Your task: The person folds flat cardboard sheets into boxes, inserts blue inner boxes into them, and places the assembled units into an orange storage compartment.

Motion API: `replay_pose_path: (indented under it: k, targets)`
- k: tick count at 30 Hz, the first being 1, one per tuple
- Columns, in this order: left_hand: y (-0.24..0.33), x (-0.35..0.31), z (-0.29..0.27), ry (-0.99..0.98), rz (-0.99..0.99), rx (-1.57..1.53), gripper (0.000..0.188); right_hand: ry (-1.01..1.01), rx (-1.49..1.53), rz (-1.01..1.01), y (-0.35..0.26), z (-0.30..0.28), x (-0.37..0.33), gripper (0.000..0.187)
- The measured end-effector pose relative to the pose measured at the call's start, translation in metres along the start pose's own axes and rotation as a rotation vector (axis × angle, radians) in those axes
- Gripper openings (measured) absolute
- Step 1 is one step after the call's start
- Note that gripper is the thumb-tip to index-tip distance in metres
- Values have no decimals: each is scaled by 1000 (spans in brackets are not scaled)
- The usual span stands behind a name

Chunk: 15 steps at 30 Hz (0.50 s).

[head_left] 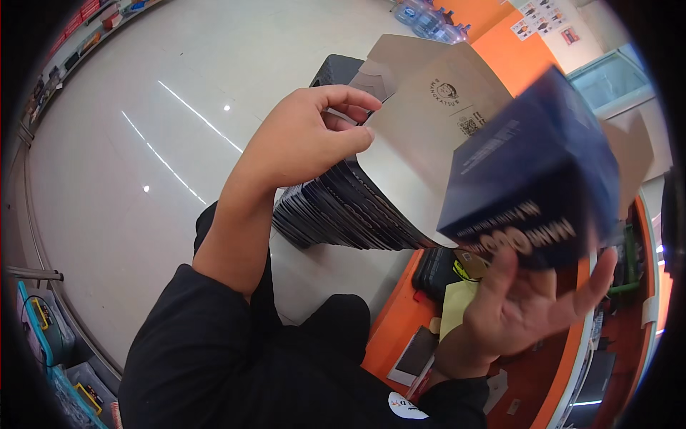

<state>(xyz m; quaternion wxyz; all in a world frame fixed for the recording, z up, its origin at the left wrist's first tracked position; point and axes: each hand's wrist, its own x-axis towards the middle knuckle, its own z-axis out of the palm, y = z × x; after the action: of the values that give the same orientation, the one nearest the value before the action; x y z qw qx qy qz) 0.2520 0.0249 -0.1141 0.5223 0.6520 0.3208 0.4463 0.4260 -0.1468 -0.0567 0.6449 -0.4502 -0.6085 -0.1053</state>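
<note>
A dark blue cardboard box point(514, 179), smeared by motion, is tilted at the right with flaps sticking out. My right hand point(525, 307) is at its lower edge, thumb against the printed face, some fingertips hidden behind it and the outer finger stretched out. To the left stands a thick stack of flat dark cardboard blanks point(343, 207). A pale sheet with printed marks point(429, 136), its inner side up, lies on top. My left hand point(314, 136) is over the stack's left edge, fingers bent, thumb apart from the forefinger, nothing visible between them.
An orange counter point(389, 325) below holds a black case point(436, 275) and a yellow paper point(454, 307). Large water bottles point(429, 21) stand at the back beside an orange panel. A glass-topped chest point(607, 79) is at far right, teal bins point(53, 332) at lower left.
</note>
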Motion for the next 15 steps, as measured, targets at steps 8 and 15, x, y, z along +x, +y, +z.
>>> replay_pose_path:
  k: [8,15]
  targets:
    - [-3,3,3,48,-18,-73,42,-806,-525,-86,-17,12,42,64]
    - [-16,6,-1,66,-37,-209,39,-1203,-696,136,-26,36,56,69]
